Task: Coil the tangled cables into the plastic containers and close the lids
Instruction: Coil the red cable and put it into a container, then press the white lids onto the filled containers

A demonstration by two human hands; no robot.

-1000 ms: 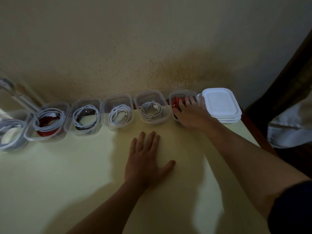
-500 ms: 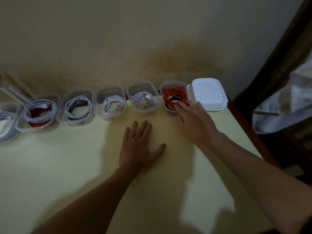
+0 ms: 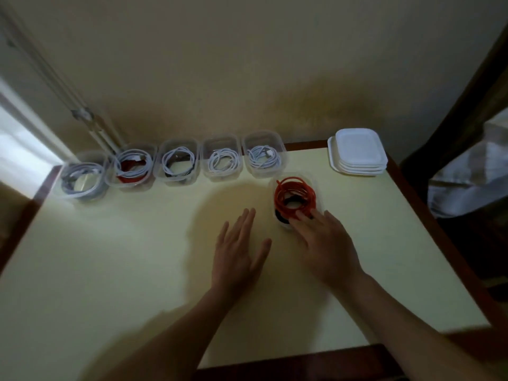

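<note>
- Fingers [image 3: 302, 218] of my right grip [image 3: 327, 243] lie lightly bent over the near end of the clear container [image 3: 316, 185]. Their tips are on its rim and against the red cable [image 3: 294, 192]. The grip is loose and spread rather than clenched. The thumb is hidden, so I cannot tell whether it takes any hold.
- The red cable sits coiled in that container, just ahead of my right fingertips. A dark cable [image 3: 281, 217] shows under the coil at the end nearest the grip. The container has no lid on.
- My left grip [image 3: 239, 251] is flat and open, palm down on the table [image 3: 110, 270], with the fingers together and the thumb out. It holds nothing. It lies just beside my right grip and a little apart from the container.
- Five more containers [image 3: 178, 180] stand in a row beyond my left grip, along the wall [image 3: 247, 64]. All are uncovered and hold coiled cables, mostly white. The second from the far left has something red in it too.
- The white lids [image 3: 358, 152] are stacked at the table corner, ahead and to the outer side of my right grip, well apart from it.
</note>
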